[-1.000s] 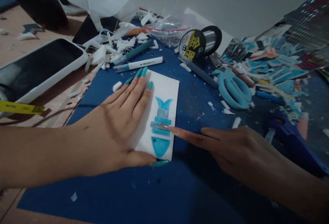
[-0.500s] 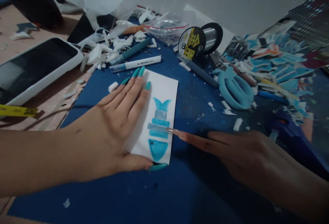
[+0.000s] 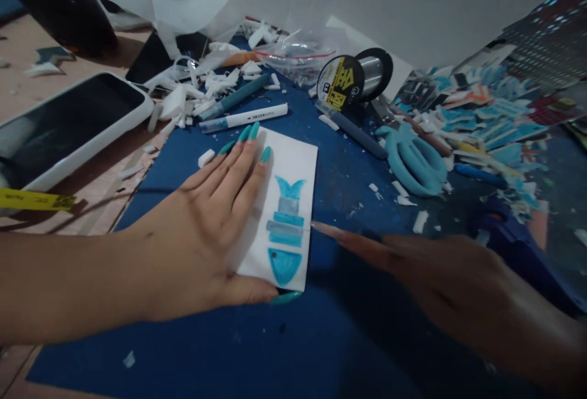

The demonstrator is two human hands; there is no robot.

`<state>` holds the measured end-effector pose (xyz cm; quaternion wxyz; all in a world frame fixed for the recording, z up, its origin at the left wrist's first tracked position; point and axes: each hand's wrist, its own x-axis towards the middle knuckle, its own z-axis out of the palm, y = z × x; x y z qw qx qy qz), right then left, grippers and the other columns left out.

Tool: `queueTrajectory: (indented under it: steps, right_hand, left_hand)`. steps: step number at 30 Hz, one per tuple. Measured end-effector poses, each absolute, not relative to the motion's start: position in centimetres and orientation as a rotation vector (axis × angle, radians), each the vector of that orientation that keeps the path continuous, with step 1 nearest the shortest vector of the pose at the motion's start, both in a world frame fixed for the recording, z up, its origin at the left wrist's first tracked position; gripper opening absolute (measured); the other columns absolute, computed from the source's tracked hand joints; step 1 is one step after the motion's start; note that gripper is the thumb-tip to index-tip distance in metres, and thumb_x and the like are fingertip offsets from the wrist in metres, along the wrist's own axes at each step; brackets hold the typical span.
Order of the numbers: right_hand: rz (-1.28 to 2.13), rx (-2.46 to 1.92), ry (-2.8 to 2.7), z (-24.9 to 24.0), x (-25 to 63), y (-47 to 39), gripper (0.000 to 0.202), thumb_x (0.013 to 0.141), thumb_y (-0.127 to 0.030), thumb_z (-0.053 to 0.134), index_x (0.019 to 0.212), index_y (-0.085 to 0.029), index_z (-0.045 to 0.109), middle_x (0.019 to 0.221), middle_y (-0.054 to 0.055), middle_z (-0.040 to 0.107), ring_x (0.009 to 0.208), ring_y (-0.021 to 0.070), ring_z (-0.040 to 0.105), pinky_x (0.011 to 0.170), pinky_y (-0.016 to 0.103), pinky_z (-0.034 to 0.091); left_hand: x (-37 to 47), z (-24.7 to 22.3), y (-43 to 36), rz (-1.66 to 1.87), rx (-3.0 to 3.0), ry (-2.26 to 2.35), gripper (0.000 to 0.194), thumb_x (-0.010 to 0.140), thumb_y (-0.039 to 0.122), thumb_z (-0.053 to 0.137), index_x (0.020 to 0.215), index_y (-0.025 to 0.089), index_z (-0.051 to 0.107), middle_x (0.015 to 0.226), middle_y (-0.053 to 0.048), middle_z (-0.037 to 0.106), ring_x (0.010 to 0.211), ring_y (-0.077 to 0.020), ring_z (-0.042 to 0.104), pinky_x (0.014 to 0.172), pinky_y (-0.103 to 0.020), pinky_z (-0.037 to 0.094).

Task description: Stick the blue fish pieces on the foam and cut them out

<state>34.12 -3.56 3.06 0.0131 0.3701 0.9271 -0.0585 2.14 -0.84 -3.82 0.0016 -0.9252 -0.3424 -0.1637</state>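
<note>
On the blue mat (image 3: 348, 173) over the tabletop, the left hand (image 3: 206, 228) presses flat, fingers spread, on the white card (image 3: 293, 161) with the blue fish, while the right hand (image 3: 440, 283) points one extended finger at the card's right edge, holding nothing.

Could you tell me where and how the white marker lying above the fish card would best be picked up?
Probably mid-barrel, pinched from above: the white marker lies flat on the blue mat, with its long sides exposed and the left hand's fingertips just below.
</note>
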Motion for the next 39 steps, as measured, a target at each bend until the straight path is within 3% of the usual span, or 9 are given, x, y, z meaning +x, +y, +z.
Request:
queueTrajectory:
  steps: [3,9,19,27,33,36,39]
  right_hand:
    - [-0.304,1.069,3.031,2.3,32.3,-2.7,0.075,0.093,0.003,0.032,0.158,-0.034,0.039,0.060,-0.010,0.044,0.036,0.0105,0.044,0.038,0.023,0.031]
    - [-0.343,1.062,3.020,1.7,31.2,-2.3,0.075,0.090,0.002,0.031,0.154,-0.032,0.050,0.058,-0.008,0.044,0.034,0.0111,0.037,0.038,0.026,0.023]
    - [-0.317,1.091,3.031,1.5,31.6,-2.6,0.074,0.094,0.001,0.032,0.156,-0.036,0.043,0.059,-0.010,0.047,0.036,0.0112,0.040,0.040,0.023,0.027]
    - [-0.328,1.025,2.916,3.2,31.0,-2.3,0.072,0.088,0.002,0.033,0.150,-0.026,0.058,0.056,-0.006,0.054,0.034,0.0107,0.044,0.038,0.021,0.026]
    - [-0.337,1.032,2.906,4.0,30.4,-1.9,0.074,0.085,0.003,0.034,0.145,-0.028,0.063,0.056,-0.006,0.058,0.033,0.0102,0.045,0.037,0.022,0.026]
    - [-0.391,1.011,2.872,4.5,29.9,-1.5,0.078,0.081,0.004,0.035,0.147,-0.027,0.062,0.053,-0.006,0.056,0.034,0.0103,0.045,0.037,0.020,0.026]
    - [-0.418,0.996,2.860,5.0,29.4,-1.2,0.083,0.077,0.004,0.036,0.149,-0.028,0.060,0.050,-0.007,0.050,0.031,0.0088,0.036,0.035,0.019,0.022]
  left_hand:
    - [2.4,-3.9,-0.9,-0.528,-2.910,-1.107,0.106,0.097,0.082,0.021,0.167,0.004,0.010,0.175,-0.024,0.012,0.160,-0.0435,0.021,0.126,-0.058,0.029]
    - [2.5,-4.3,-0.8,-0.578,-2.899,-1.106,0.110,0.094,0.086,0.019,0.165,0.001,0.015,0.173,-0.026,0.016,0.160,-0.0432,0.023,0.127,-0.055,0.028]
    - [2.4,-4.6,-0.5,-0.576,-2.898,-1.082,0.120,0.088,0.092,0.025,0.166,0.001,0.013,0.173,-0.028,0.018,0.159,-0.0444,0.025,0.126,-0.055,0.028]
    - [2.3,-4.5,-0.5,-0.532,-2.905,-1.101,0.114,0.092,0.087,0.023,0.167,0.003,0.009,0.174,-0.026,0.011,0.161,-0.0429,0.019,0.126,-0.056,0.029]
    - [2.4,-4.3,-0.6,-0.538,-2.929,-1.112,0.112,0.093,0.087,0.024,0.167,0.005,0.007,0.175,-0.026,0.011,0.160,-0.0438,0.019,0.127,-0.058,0.027]
    - [2.6,-3.8,-0.9,-0.484,-2.919,-1.165,0.110,0.095,0.087,0.017,0.166,0.003,0.012,0.174,-0.027,0.012,0.161,-0.0420,0.018,0.127,-0.057,0.026]
    - [2.7,-3.7,-1.1,-0.437,-2.899,-1.205,0.112,0.093,0.088,0.015,0.166,0.003,0.013,0.174,-0.026,0.015,0.162,-0.0408,0.017,0.127,-0.057,0.027]
